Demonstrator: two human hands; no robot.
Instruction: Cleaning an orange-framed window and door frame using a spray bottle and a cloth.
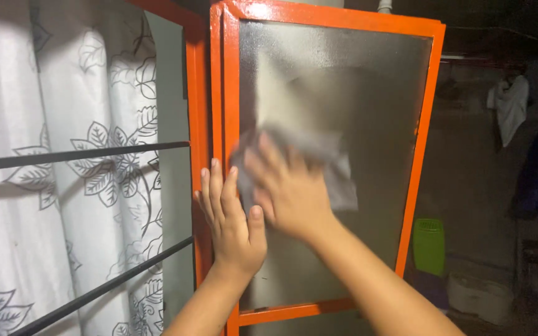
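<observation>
Flat, left hand (231, 227) braces orange frame (230, 155); right hand (291, 190) presses grey cloth (319, 155) on frosted pane (368, 93)

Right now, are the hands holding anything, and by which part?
The right hand presses a grey cloth flat against the glass. The left hand holds nothing.
</observation>
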